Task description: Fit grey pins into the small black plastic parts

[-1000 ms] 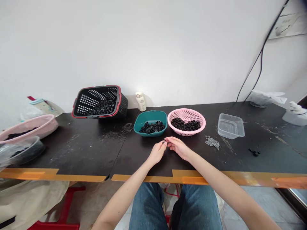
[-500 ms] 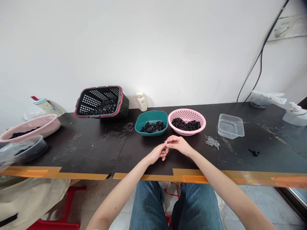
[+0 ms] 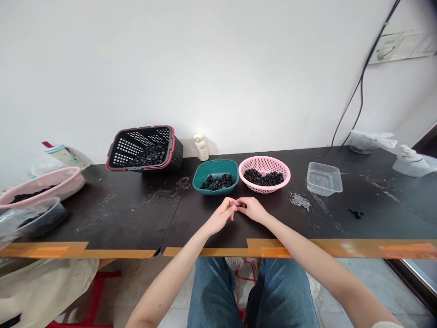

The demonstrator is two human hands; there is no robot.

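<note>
My left hand [image 3: 223, 215] and my right hand [image 3: 251, 208] meet fingertip to fingertip just above the table, in front of two containers. Both are closed in a pinch. A small dark bit shows between the fingers, too small and too covered to name. Behind the left hand is a teal basin [image 3: 197, 182] holding small black ring-like parts [image 3: 218, 182]. Behind the right hand stands a pink perforated basket [image 3: 262, 189] with more small black parts [image 3: 264, 176]. To the right lies a loose pile of thin grey pins [image 3: 299, 201].
A clear plastic box [image 3: 324, 179] and a small black cluster [image 3: 357, 213] lie to the right. At the back left, a black crate [image 3: 175, 157] leans with black parts inside, beside a white bottle [image 3: 201, 148]. A pink tub [image 3: 73, 182] stands far left. Tape [image 3: 218, 252] covers the table's front edge.
The fingers have shifted against each other; the dark round piece seen at my left hand is now mostly covered. The whole view has turned slightly to the right.
</note>
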